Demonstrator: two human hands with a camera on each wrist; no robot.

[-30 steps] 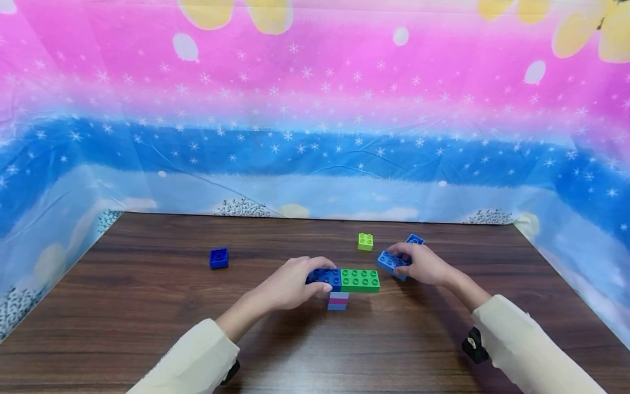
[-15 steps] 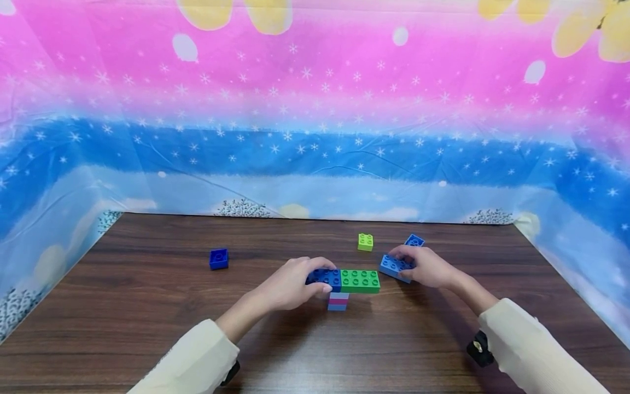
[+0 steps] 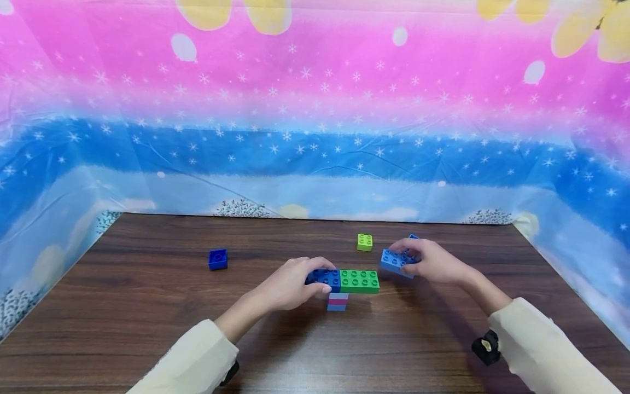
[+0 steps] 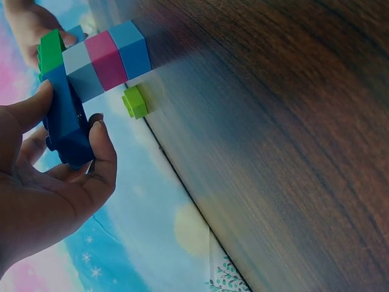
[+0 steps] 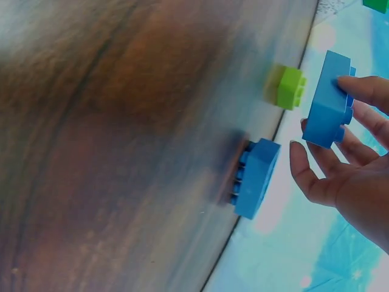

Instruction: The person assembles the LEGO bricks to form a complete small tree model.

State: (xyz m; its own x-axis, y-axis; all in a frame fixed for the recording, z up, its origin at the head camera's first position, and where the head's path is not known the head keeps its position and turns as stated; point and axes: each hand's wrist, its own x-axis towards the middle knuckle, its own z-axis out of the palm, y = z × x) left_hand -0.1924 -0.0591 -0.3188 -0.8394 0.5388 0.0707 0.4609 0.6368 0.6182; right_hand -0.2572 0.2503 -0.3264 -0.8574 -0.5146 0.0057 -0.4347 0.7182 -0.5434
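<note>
My left hand (image 3: 294, 283) grips a dark blue toy brick (image 4: 65, 121) from its left end, thumb and fingers on opposite sides. That brick lies end to end with a green brick (image 3: 360, 280), both on top of a short stack (image 4: 107, 61) of light blue, magenta and blue blocks. Just right of the green brick, my right hand (image 3: 433, 261) pinches a lighter blue brick (image 5: 329, 100), its studs facing up in the head view. A gap separates this brick from the green one.
A lime green brick (image 3: 365, 242) stands farther back. Behind my right hand another blue brick (image 5: 256, 177) lies studs down, mostly hidden in the head view. An upturned dark blue brick (image 3: 218, 259) lies at left. A patterned cloth (image 3: 315, 153) borders the wooden table (image 3: 147, 328).
My right hand has shifted slightly right with the light blue brick, which has turned more level with the green one. My left hand and the stack stay put.
</note>
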